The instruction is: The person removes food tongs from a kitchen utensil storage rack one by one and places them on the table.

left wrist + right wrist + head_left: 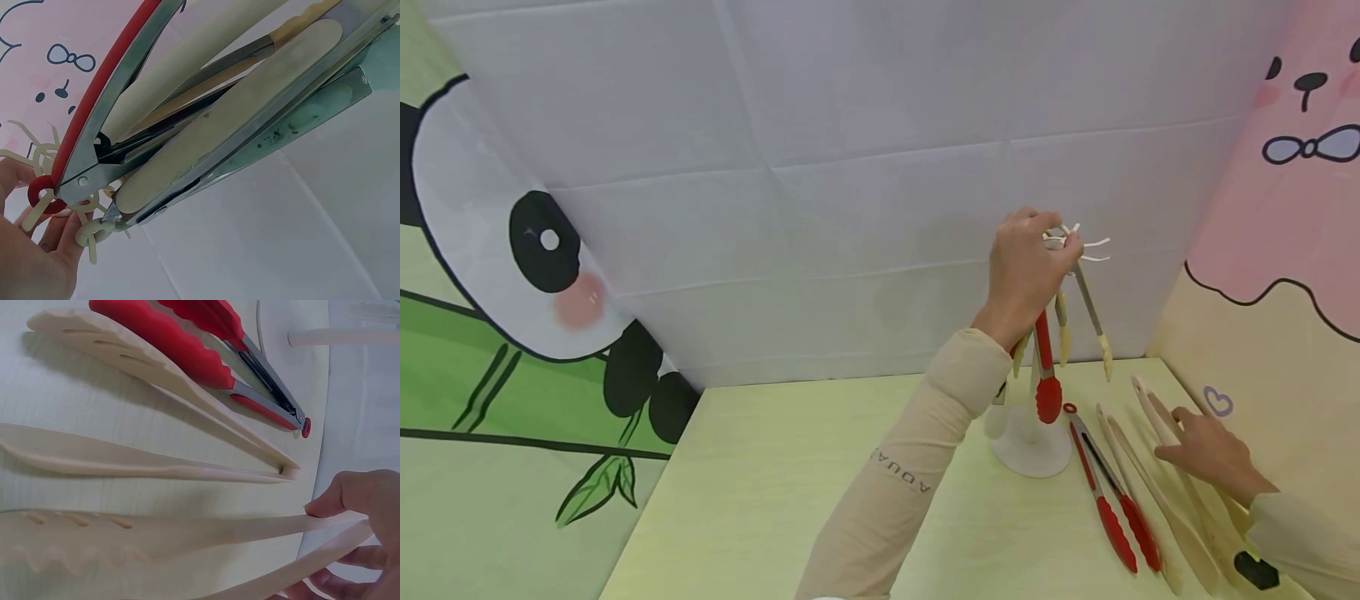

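Several tongs dangle from the stand (1032,460) near the worktop's (775,483) back edge, a red-tipped pair (1048,402) among them; that part looks done. The left hand (1030,262) is up at the hooks (93,253), but what its grip pinches, I can't tell! Near the right edge, the right hand's (1213,454) grip holds pale tongs (269,530). Seemingly left: red tongs (1116,533) and another pale pair (81,453), lying alongside.

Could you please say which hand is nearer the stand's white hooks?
Left: the left hand is at the hooks; the right hand is lower, to their right, gripping pale tongs.
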`<state>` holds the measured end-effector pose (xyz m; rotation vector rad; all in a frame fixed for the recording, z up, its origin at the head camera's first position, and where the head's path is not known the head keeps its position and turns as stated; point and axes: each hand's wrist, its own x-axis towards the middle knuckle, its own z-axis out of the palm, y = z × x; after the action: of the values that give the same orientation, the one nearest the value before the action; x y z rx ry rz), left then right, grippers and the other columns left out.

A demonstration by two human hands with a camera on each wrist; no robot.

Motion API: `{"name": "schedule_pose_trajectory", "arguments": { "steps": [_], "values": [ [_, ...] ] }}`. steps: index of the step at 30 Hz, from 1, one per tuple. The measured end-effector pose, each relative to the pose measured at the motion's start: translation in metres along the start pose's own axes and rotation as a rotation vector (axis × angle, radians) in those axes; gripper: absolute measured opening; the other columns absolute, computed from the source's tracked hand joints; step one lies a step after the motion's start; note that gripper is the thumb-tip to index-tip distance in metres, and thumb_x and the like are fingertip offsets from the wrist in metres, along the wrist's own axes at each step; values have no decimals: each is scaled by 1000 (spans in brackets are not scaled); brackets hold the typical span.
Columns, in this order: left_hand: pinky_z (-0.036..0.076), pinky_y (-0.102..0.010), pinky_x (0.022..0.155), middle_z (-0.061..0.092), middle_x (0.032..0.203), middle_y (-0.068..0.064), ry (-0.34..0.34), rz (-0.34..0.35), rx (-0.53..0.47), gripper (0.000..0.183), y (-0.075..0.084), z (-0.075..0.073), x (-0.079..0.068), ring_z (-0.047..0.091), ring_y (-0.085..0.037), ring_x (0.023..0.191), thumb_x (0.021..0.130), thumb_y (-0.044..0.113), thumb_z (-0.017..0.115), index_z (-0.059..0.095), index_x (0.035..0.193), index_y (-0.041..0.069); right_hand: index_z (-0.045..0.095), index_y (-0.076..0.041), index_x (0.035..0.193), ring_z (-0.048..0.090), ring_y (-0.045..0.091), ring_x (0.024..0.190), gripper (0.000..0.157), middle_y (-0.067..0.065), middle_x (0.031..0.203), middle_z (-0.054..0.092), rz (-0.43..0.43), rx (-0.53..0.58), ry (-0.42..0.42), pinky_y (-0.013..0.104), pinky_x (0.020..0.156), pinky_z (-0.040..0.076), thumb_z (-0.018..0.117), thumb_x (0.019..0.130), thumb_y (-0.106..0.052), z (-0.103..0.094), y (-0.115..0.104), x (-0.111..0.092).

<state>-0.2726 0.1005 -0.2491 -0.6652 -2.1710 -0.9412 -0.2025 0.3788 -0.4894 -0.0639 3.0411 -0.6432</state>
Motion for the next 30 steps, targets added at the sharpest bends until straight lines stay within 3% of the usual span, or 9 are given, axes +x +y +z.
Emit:
{"name": "schedule_pose_trajectory", "arguments": {
  "steps": [4, 10, 30],
  "values": [
    [43, -12, 71, 67, 93, -2, 0, 2, 9, 16, 0, 0, -1, 60, -13, 87, 84, 16, 67, 74, 96, 7, 44, 20, 113, 48, 22, 61, 63, 14, 76, 55, -36, -25, -1, 35, 45, 40, 71, 77, -25, 4, 5, 3],
    [43, -11, 70, 67, 93, -2, 6, 5, 8, 17, 0, 0, -1, 60, -13, 87, 84, 15, 67, 74, 96, 6, 45, 20, 112, 53, 28, 68, 63, 23, 81, 57, -85, -58, 47, 40, 49, 44, 72, 75, -24, 9, 9, 6],
    [43, -12, 71, 67, 95, -3, 4, 11, 13, 17, 2, 0, -1, 59, -13, 88, 85, 16, 66, 73, 98, 6, 44, 19, 114, 54, 24, 62, 61, 20, 79, 58, -102, -38, 86, 40, 50, 44, 72, 75, -18, 21, 19, 6]
  ]
}}
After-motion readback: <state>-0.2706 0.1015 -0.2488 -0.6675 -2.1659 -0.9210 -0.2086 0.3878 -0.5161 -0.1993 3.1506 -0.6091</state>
